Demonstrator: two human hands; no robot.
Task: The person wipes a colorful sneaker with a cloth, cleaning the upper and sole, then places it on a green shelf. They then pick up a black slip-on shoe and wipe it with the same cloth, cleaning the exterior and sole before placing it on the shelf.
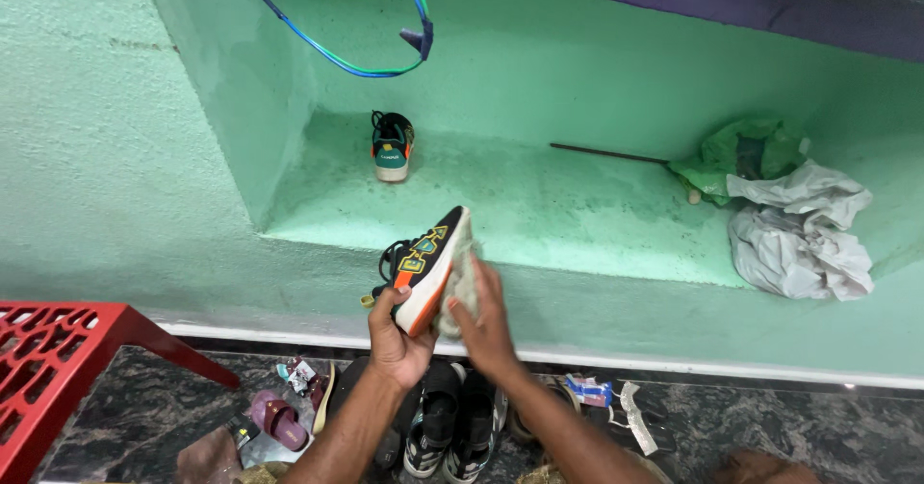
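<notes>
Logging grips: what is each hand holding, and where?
Left hand grips the black-and-orange sneaker at its heel; right hand presses a pale cloth against its sole.

Green ledge [539, 205]: lone sneaker [392, 145], rod [606, 153], green bag [736, 152], crumpled white cloth [799, 234].

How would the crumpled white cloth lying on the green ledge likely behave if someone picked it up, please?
The crumpled white cloth would probably be floppy: it lies in soft, irregular folds and sags over the green ledge. It likely weighs little for its bulk, since the heap looks loosely puffed. It seems unlikely to roll or slide, though part may drag against the green bag that it touches.
</notes>
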